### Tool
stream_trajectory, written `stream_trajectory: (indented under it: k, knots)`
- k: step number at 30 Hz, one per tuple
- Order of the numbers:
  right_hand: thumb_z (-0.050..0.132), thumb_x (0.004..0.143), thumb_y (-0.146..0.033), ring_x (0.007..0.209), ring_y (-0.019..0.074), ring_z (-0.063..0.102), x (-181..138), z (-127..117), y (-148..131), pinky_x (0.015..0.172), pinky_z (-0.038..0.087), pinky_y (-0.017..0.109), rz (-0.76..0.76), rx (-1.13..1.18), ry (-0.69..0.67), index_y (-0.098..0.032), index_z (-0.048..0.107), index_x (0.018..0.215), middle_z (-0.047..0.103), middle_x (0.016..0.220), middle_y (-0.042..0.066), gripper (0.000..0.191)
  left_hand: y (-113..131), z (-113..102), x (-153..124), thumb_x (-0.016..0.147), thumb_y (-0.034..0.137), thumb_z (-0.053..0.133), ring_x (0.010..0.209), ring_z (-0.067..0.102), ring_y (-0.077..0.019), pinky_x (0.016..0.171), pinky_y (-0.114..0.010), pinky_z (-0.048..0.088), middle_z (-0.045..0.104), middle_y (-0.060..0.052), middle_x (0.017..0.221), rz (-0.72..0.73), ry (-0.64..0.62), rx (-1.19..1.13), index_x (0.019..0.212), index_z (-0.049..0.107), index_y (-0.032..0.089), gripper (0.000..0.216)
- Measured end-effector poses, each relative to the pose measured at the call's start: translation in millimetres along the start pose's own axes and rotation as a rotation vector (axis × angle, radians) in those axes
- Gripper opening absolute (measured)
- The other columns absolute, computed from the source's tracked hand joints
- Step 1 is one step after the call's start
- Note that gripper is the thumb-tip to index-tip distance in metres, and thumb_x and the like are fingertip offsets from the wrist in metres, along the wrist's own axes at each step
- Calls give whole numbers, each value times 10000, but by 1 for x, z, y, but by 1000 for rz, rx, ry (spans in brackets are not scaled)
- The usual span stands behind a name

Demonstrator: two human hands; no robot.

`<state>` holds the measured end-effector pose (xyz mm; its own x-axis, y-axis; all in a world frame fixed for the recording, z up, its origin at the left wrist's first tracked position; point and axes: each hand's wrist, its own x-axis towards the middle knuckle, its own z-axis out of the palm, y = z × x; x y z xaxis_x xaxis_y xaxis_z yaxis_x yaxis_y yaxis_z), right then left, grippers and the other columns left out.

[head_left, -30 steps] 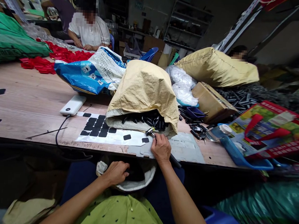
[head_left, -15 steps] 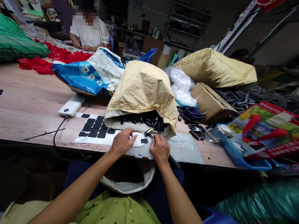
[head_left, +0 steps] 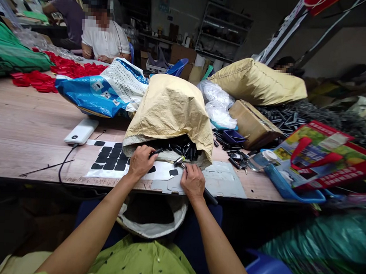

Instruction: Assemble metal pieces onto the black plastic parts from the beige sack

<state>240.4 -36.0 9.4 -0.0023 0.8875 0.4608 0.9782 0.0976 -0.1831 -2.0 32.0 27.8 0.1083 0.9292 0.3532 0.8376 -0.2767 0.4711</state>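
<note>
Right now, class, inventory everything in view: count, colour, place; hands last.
Table: one, wood-toned, foreground.
Open sack: one, tan, mid-table.
Black parts: many, black, inside it.
Sheet: one, white, near edge.
Corded device: one, white, table left.
Plastic bag: one, blue-and-white, table left.
Red pieces: many, red, far left.
Bundles: two, green, left edge, lower right.
Closed sack: one, tan, back right.
Box: one, brown, table right.
Tray: one, blue, near right.
Shopping bag: one, multicoloured, at tray.
Lower sack: one, white, below table.
Co-workers: three, partly hidden, background.
Hammer: one, silver-headed, near edge.
Left hand: one, bare, holding black piece.
Right hand: one, bare, holding hammer.
</note>
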Motion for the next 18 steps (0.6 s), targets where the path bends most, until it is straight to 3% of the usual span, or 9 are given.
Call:
stream_trajectory:
  k: [3, 5, 13, 18]
  knots:
    - [555, 928, -208, 931, 233, 516, 0, 0, 0, 806, 386, 323, 2, -4, 4, -197, 671, 1114, 616, 980, 77, 219, 5, 2, -19, 926, 362, 630, 986, 567, -248, 890, -366, 443, 679, -57, 979, 195, -189, -98, 996, 703, 229, 167]
    - [550, 931, -206, 933, 231, 517, 0, 0, -1, 807, 384, 319, 5, -10, 4, -196, 670, 1117, 618, 982, 75, 221, 9, 8, -26, 911, 347, 655, 989, 562, -246, 893, -365, 437, 675, -56, 978, 234, -262, -131, 992, 710, 227, 156]
    - [548, 942, -194, 909, 223, 546, 1, -2, 3, 823, 407, 314, -12, 9, 1, -199, 680, 1144, 641, 970, 73, 242, 11, 25, -23, 874, 360, 694, 954, 540, -243, 876, -374, 424, 657, -50, 953, 167, -257, -205, 1053, 737, 233, 224]
    - [480, 968, -190, 986, 213, 625, 1, -9, 3, 891, 473, 313, 30, 263, 15, -207, 675, 1219, 701, 1058, 76, 318, 10, 25, -21, 856, 364, 708, 963, 545, -241, 872, -371, 426, 669, -40, 944, 129, -278, -237, 1037, 743, 243, 220]
